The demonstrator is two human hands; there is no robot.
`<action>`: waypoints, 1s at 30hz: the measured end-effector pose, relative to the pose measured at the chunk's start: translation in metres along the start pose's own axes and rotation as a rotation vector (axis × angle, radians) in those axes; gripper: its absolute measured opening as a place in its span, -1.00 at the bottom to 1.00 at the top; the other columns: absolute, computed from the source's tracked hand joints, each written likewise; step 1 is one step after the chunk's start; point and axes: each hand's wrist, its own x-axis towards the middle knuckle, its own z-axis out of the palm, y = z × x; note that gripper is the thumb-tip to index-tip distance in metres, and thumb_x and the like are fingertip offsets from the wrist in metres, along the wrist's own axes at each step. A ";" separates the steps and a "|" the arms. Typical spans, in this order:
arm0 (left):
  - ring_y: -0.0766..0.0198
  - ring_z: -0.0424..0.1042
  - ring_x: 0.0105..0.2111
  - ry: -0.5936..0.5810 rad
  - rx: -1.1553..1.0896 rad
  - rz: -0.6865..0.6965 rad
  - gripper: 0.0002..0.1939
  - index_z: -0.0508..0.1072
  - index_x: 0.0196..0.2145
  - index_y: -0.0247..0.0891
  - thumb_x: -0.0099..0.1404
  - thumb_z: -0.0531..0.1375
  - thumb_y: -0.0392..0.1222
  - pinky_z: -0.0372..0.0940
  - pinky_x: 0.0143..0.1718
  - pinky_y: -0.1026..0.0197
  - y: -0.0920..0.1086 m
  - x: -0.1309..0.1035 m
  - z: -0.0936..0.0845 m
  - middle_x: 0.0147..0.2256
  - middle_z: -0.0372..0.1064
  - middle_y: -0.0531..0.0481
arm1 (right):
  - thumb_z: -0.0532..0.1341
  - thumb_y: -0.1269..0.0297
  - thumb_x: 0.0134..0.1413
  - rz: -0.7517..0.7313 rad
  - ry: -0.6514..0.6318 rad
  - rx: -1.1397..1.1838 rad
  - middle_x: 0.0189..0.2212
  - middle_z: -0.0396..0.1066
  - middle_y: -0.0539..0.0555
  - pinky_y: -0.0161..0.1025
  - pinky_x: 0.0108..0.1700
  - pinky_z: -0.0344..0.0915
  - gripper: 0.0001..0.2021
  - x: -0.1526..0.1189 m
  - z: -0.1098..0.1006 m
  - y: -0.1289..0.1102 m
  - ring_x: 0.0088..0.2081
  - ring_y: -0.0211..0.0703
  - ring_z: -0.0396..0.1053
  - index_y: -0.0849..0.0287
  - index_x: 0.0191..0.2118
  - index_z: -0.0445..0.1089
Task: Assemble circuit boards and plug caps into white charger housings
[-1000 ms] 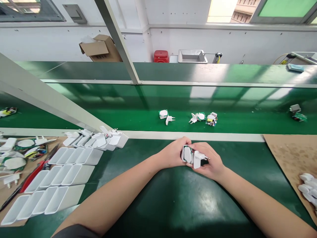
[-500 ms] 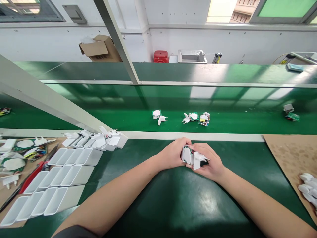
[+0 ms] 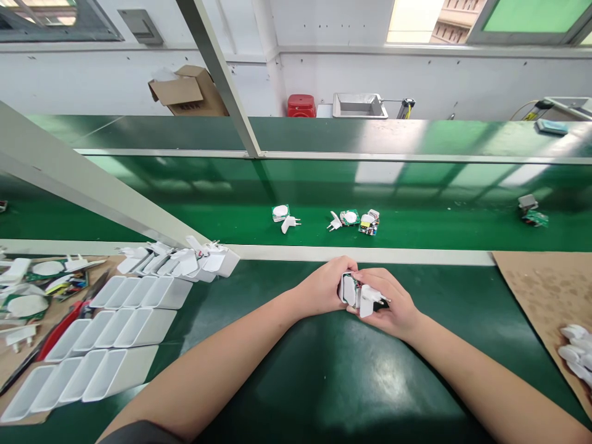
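Observation:
Over the green bench, my left hand (image 3: 333, 285) is closed around a white charger housing (image 3: 343, 288). From the right, my right hand (image 3: 394, 303) grips a circuit board with a white pad (image 3: 352, 290) at the housing's mouth. A white plug piece with two pins (image 3: 370, 299) sticks out by my right fingers, joined to or held with the board; which one I cannot tell. Some of my fingertips are hidden behind the parts. Several white housings with boards and plug pieces (image 3: 185, 262) stand to the left, behind rows of hollow white housings (image 3: 145, 327).
Beyond the bench's pale rail (image 3: 287, 253), a green belt (image 3: 222, 228) carries circuit boards (image 3: 350, 217) and plug pieces (image 3: 290, 223). At far left lie more boards (image 3: 25, 306) and a red-handled tool (image 3: 62, 330). Cardboard (image 3: 546, 296) with white parts (image 3: 577, 351) lies right. A slanting post (image 3: 92, 172) rises left.
The boards and plug pieces on the belt have shifted to the left. My hands and the charger parts in them have hardly moved.

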 end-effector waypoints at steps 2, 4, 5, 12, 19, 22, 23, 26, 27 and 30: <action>0.13 0.42 -0.18 0.000 0.009 0.016 -0.41 0.29 -0.10 -0.16 0.03 0.51 -0.09 0.30 -0.18 0.14 0.000 0.000 0.000 -0.16 0.42 0.01 | 0.50 0.28 0.19 -0.007 -0.012 -0.003 0.12 0.52 0.30 0.01 0.03 0.64 -0.22 0.000 0.000 0.001 0.08 0.16 0.59 0.01 0.45 0.24; 0.12 0.43 -0.17 -0.006 0.017 0.011 -0.41 0.29 -0.10 -0.16 0.03 0.52 -0.09 0.31 -0.17 0.12 0.000 0.000 0.001 -0.15 0.42 0.00 | 0.49 0.29 0.20 -0.013 -0.016 -0.009 0.13 0.50 0.30 0.02 0.05 0.63 -0.21 0.000 0.000 0.001 0.10 0.16 0.57 0.00 0.46 0.21; 0.10 0.43 -0.16 -0.010 0.022 0.003 -0.39 0.30 -0.09 -0.16 0.02 0.53 -0.10 0.33 -0.15 0.11 0.000 0.000 0.001 -0.13 0.43 -0.01 | 0.49 0.29 0.19 -0.013 -0.017 -0.015 0.14 0.49 0.29 0.02 0.06 0.63 -0.21 -0.001 0.000 0.001 0.11 0.16 0.56 0.00 0.46 0.22; 0.03 0.47 -0.10 -0.036 0.044 -0.024 -0.32 0.32 -0.02 -0.15 -0.01 0.56 -0.13 0.37 -0.11 0.05 -0.002 -0.001 0.000 -0.06 0.44 -0.06 | 0.46 0.25 0.22 0.044 -0.077 -0.042 0.19 0.36 0.28 0.09 0.17 0.58 -0.28 0.001 -0.001 0.004 0.20 0.19 0.46 -0.04 0.43 0.26; 0.21 0.39 -0.29 -0.011 -0.117 -0.054 -0.45 0.30 -0.09 -0.16 0.14 0.52 -0.04 0.30 -0.31 0.18 0.001 0.000 0.001 -0.17 0.42 0.00 | 0.53 0.07 0.14 0.172 -0.113 -0.053 0.18 0.30 0.27 0.16 0.17 0.56 -0.06 0.004 0.000 0.004 0.12 0.17 0.44 -0.03 0.51 0.06; 0.34 0.27 -0.40 0.066 -0.231 -0.113 -0.44 0.25 -0.10 -0.15 0.20 0.50 0.02 0.21 -0.39 0.26 0.005 0.001 0.001 -0.28 0.33 0.12 | 0.54 0.06 0.11 0.237 -0.044 -0.057 0.17 0.27 0.26 0.17 0.07 0.57 -0.06 0.005 0.000 0.005 -0.02 0.08 0.44 -0.03 0.47 0.05; 0.35 0.24 -0.41 0.108 -0.251 -0.142 -0.43 0.23 -0.10 -0.15 0.20 0.50 0.04 0.18 -0.41 0.27 0.007 0.001 0.001 -0.31 0.29 0.14 | 0.53 0.08 0.13 0.257 -0.023 -0.067 0.14 0.29 0.24 0.14 0.03 0.57 -0.12 0.006 0.000 0.006 -0.05 0.06 0.43 -0.02 0.43 0.09; 0.36 0.27 -0.39 0.278 -0.271 -0.223 -0.38 0.19 -0.07 -0.13 0.18 0.51 0.04 0.17 -0.41 0.30 0.008 0.003 0.001 -0.29 0.26 0.16 | 0.41 0.21 0.28 0.291 -0.020 -0.090 -0.03 0.38 0.15 0.03 -0.07 0.55 -0.54 0.009 -0.001 0.005 -0.10 0.02 0.42 0.00 0.21 0.31; 0.35 0.29 -0.37 0.327 -0.274 -0.240 -0.37 0.18 -0.05 -0.12 0.19 0.51 0.03 0.18 -0.40 0.30 0.008 0.003 0.001 -0.27 0.26 0.16 | 0.36 0.26 0.33 0.276 -0.033 -0.084 -0.07 0.41 0.13 0.00 -0.08 0.54 -0.65 0.009 -0.001 0.004 -0.10 0.01 0.43 0.00 0.15 0.36; 0.32 0.35 -0.31 0.375 -0.273 -0.248 -0.36 0.16 0.00 -0.12 0.19 0.50 -0.03 0.26 -0.32 0.28 0.006 0.004 0.001 -0.20 0.30 0.12 | 0.26 0.41 0.39 0.155 -0.082 -0.063 -0.01 0.49 0.15 0.02 0.04 0.53 -0.64 0.010 -0.001 0.000 0.02 0.03 0.49 -0.02 0.22 0.38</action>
